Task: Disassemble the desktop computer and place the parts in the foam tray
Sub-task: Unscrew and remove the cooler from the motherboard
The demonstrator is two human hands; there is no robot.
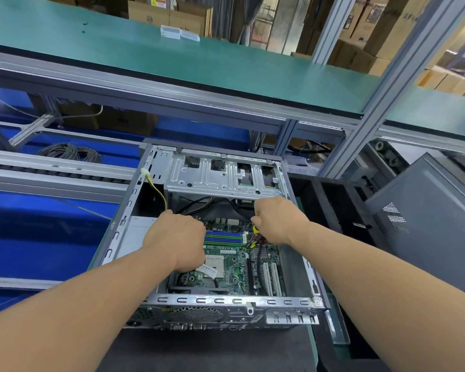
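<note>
The open case [215, 237] lies on the desk [199, 350], its lid off. A grey panel [427, 218] leans right of the case, past the dark foam tray [330, 208]. Inside the case, the drive cage [220, 173] spans the far end and the green board [226, 261] covers the floor. The left hand [176, 238] reaches over the board's left side, fingers curled under; what it holds cannot be told. The right hand [275, 218] grips a yellow-handled tool [255, 228] over the board's right side.
</note>
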